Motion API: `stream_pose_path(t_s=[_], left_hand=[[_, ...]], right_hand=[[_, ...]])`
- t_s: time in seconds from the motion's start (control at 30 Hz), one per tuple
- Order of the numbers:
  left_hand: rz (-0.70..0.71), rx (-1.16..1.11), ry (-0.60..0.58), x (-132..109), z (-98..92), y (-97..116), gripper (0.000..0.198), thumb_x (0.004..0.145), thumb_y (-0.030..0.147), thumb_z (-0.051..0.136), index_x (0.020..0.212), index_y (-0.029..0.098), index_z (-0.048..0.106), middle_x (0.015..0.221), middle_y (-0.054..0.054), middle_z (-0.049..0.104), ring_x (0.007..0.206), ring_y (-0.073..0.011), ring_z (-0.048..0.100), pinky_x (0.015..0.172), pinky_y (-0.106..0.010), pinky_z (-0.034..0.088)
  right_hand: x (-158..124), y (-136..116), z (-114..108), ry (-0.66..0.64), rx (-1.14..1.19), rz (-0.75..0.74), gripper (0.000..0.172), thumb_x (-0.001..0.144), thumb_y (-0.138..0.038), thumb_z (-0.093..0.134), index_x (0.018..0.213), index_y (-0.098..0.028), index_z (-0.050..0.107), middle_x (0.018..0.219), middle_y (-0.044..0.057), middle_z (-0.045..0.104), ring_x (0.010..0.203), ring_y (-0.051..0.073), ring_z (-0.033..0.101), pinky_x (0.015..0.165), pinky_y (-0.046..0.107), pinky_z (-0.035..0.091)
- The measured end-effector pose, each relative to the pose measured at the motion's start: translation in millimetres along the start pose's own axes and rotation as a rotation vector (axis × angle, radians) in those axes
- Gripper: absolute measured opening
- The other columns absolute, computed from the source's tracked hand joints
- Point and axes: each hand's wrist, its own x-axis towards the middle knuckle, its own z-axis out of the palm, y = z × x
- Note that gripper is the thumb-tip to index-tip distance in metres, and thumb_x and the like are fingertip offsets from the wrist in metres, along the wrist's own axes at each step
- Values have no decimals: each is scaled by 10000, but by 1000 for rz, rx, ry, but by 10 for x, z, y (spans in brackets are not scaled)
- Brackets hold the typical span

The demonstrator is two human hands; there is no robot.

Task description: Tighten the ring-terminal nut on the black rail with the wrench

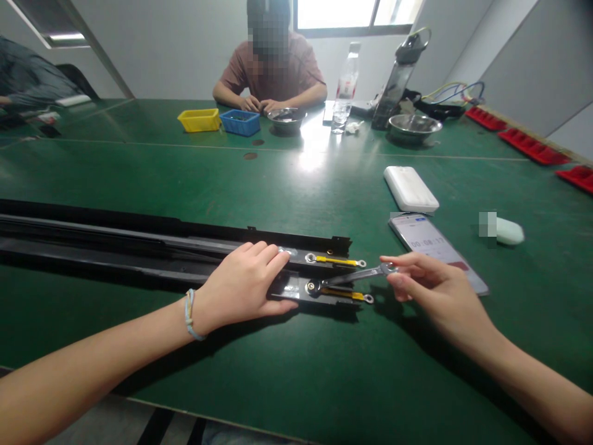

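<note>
A long black rail assembly (139, 244) lies across the green table (287, 185), its right end carrying two yellow-sleeved terminals (336, 261). My left hand (245, 281) rests flat on the rail near that end, fingers stretched out and pressing it down. My right hand (433, 290) pinches the end of a small silver wrench (354, 277), whose other end sits on a fastener at the nearer terminal (311, 287).
A phone (435, 247) with a timer and a white power bank (410, 188) lie right of the rail. Across the table sits a person (271, 74) with yellow (199, 119) and blue (239, 122) bins, metal bowls (414, 127), a bottle (345, 86). Red trays (532, 145) line the right edge.
</note>
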Motion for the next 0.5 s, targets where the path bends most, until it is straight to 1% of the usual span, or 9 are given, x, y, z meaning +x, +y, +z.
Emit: stream_pose_path(t_s=[0.1, 0.2, 0.27, 0.33, 0.43, 0.5], left_hand=[[-5, 3, -4, 2, 1, -6, 571, 820, 604, 508, 1101, 108, 550, 978, -113, 612, 860, -258, 550, 764, -403, 468], [-8, 9, -6, 7, 2, -12, 562, 817, 605, 511, 1088, 114, 552, 975, -111, 613, 859, -255, 554, 760, -396, 467], [-9, 11, -4, 13, 6, -18, 566, 815, 608, 512, 1086, 112, 552, 971, -110, 612, 857, -257, 556, 761, -401, 468], [-9, 8, -5, 20, 12, -26, 574, 814, 611, 512, 1090, 110, 551, 973, -111, 612, 859, -259, 557, 766, -405, 468], [-9, 7, -4, 28, 26, -37, 575, 816, 607, 511, 1102, 110, 548, 985, -115, 614, 870, -262, 559, 772, -406, 469], [-8, 9, -1, 34, 36, -43, 571, 817, 606, 511, 1102, 114, 549, 985, -116, 616, 870, -260, 561, 774, -403, 470]], right_hand=[[-14, -24, 0, -18, -15, -15, 247, 688, -424, 741, 809, -211, 709, 507, -24, 608, 454, 138, 566, 429, 248, 454], [-57, -51, -7, -28, -41, -51, 206, 678, -410, 751, 715, -220, 682, 520, -13, 631, 459, 147, 582, 448, 262, 476], [-90, -58, -12, -27, -66, -70, 208, 670, -410, 760, 680, -225, 664, 548, 1, 656, 478, 164, 606, 464, 280, 495], [-114, -56, -13, -34, -80, -75, 219, 665, -427, 764, 686, -234, 664, 571, 13, 675, 486, 181, 618, 463, 299, 505], [-127, -42, -3, -45, -89, -71, 234, 663, -465, 762, 677, -254, 661, 581, 21, 688, 489, 202, 618, 452, 327, 502], [-129, -36, 6, -29, -108, -78, 235, 659, -480, 761, 657, -267, 662, 581, 21, 688, 503, 218, 624, 456, 343, 500]])
